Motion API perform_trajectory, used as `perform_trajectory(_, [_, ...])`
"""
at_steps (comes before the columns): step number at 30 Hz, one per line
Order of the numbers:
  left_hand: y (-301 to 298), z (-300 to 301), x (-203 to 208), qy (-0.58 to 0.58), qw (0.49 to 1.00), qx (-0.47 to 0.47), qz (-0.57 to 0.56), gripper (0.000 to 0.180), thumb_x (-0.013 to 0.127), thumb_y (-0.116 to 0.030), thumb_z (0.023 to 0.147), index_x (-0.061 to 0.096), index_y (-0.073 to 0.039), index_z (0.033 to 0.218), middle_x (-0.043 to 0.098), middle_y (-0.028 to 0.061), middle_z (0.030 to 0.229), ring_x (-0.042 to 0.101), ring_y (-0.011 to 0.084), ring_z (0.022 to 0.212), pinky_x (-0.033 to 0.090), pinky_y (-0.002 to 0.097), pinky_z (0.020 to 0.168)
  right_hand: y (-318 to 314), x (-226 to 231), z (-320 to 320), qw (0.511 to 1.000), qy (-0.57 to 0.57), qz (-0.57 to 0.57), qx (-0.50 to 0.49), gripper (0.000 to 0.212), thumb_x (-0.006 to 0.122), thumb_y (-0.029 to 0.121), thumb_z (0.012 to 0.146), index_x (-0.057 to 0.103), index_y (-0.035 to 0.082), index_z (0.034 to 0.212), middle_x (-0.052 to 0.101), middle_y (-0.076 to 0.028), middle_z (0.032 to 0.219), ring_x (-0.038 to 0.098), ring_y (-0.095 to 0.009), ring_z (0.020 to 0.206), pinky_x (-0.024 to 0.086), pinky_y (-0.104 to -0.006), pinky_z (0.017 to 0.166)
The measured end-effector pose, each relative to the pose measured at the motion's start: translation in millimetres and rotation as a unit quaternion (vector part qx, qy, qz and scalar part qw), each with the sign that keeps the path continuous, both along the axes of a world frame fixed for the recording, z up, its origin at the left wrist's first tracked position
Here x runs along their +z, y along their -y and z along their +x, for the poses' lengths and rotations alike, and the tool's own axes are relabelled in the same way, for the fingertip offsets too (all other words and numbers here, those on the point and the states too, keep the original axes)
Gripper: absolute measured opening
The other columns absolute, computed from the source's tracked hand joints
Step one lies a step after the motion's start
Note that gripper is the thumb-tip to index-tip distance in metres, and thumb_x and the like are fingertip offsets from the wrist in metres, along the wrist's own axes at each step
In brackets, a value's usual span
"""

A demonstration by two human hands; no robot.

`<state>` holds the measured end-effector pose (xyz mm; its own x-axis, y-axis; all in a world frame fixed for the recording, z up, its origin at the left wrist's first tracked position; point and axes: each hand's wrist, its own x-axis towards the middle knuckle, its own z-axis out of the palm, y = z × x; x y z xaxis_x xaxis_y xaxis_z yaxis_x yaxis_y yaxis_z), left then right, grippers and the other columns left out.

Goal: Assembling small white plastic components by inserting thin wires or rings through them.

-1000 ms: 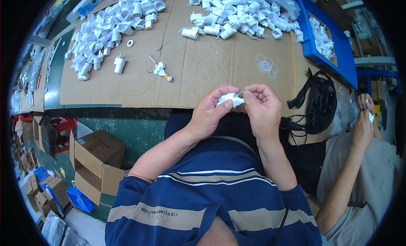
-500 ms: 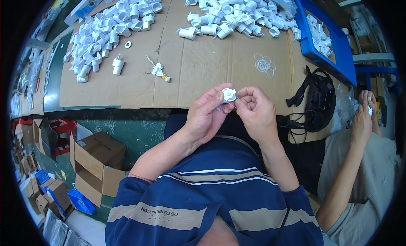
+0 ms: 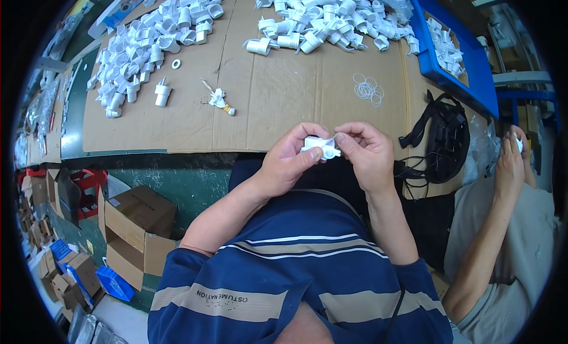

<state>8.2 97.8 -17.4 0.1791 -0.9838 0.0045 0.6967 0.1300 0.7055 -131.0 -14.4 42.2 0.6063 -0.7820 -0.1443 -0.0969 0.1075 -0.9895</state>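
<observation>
The left hand [image 3: 290, 165] is the nearer to the white plastic fitting [image 3: 324, 144]: its thumb and fingers are closed around the fitting's left part, thumb on the near side. The fitting's long axis runs roughly left to right, its rounded right end just beside the right fingertips and tipped slightly toward the person. The right hand [image 3: 373, 157] has thumb and forefinger almost together on a thin white strand [image 3: 333, 137] at the fitting's far right; whether it is a closed loop, I cannot tell. The left thumb covers some of the fitting, and the right fingertips hide part of the strand.

To the right of the right fingers lies a black strapped harness [image 3: 444, 145] with cables; well beyond it, a co-worker's hand [image 3: 509, 166] is near something small and white. On the cardboard sheet [image 3: 284, 101], thin white rings [image 3: 369, 90] lie ahead and right of the right fingers. Ahead and left of the left fingers are a small tool [image 3: 218, 99], a loose threaded fitting [image 3: 162, 95] and a washer [image 3: 176, 64]. Farthest are the left pile of fittings [image 3: 133, 57], the right pile of fittings [image 3: 331, 24] and a blue bin [image 3: 482, 89].
</observation>
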Motion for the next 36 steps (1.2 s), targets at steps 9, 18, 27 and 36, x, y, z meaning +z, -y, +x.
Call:
perform_trajectory(9, [-4, 11, 13, 0.277, 0.960, 0.006, -0.024, 0.026, 0.064, -0.009, 0.096, 0.057, -0.005, 0.120, 0.058, 0.0076, 0.112, 0.053, 0.0157, 0.091, 0.043, 0.0284, 0.082, 0, -4, -8, 0.997, 0.048, -0.061, 0.012, 0.009, 0.069, -0.009, 0.088, 0.073, -0.004, 0.096, 0.067, -0.006, 0.085, 0.057, -0.011, 0.069, 0.045, -0.0209, 0.061])
perform_trajectory(18, [-4, 11, 14, 0.292, 0.956, 0.001, -0.031, 0.027, 0.067, -0.007, 0.092, 0.057, -0.006, 0.117, 0.057, 0.0078, 0.113, 0.053, 0.0177, 0.090, 0.043, 0.0295, 0.083, -4, -4, -7, 0.992, 0.077, -0.103, -0.001, 0.009, 0.068, -0.008, 0.089, 0.072, -0.004, 0.097, 0.066, -0.006, 0.086, 0.057, -0.010, 0.068, 0.046, -0.0197, 0.060])
perform_trajectory(27, [-6, 9, 15, 0.317, 0.947, 0.027, -0.043, 0.030, 0.070, -0.006, 0.089, 0.058, -0.007, 0.116, 0.057, 0.0092, 0.114, 0.054, 0.0202, 0.092, 0.044, 0.0312, 0.084, -4, -8, -10, 0.998, 0.044, -0.034, -0.024, 0.009, 0.068, -0.007, 0.091, 0.072, -0.004, 0.099, 0.067, -0.006, 0.082, 0.058, -0.009, 0.065, 0.047, -0.0183, 0.058])
perform_trajectory(36, [-5, 15, 17, 0.402, 0.908, 0.046, -0.112, 0.031, 0.070, -0.006, 0.088, 0.058, -0.007, 0.117, 0.057, 0.0099, 0.115, 0.055, 0.0208, 0.094, 0.044, 0.0313, 0.085, -3, -7, -13, 0.999, -0.001, 0.039, -0.011, 0.010, 0.071, -0.007, 0.090, 0.072, -0.004, 0.100, 0.068, -0.006, 0.077, 0.059, -0.009, 0.063, 0.047, -0.0177, 0.057])
